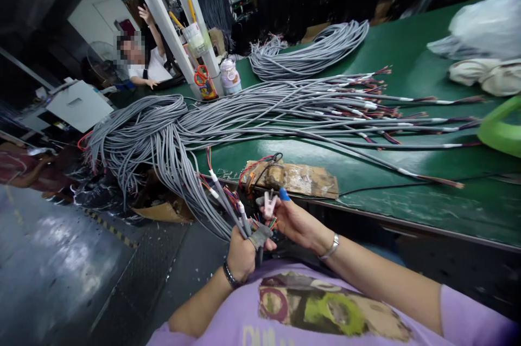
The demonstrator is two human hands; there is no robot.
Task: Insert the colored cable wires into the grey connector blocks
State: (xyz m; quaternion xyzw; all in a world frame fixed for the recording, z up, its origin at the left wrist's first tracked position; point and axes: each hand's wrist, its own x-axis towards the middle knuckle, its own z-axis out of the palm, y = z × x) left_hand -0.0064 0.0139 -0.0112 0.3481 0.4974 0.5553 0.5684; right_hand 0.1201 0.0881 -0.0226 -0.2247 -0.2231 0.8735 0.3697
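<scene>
My left hand (242, 254) is closed round several grey multi-core cables (226, 202), whose white-banded ends with coloured wires stand up beside it. Grey wrapping (260, 236) covers the thumb side of that hand. My right hand (297, 221) holds a small pale pink clip (269, 205) between its fingers, close to a fan of thin stripped wires (266, 221). Blue tape (284, 194) is wound round a fingertip of the right hand. Whether the clip touches the wires, I cannot tell.
A long bundle of grey cables (244, 110) lies across the green table (407, 167), and a coil (313, 53) sits behind it. A taped wooden board (301, 179) lies at the front edge. A purple jar (230, 76) stands by the post; another person (152, 64) is behind.
</scene>
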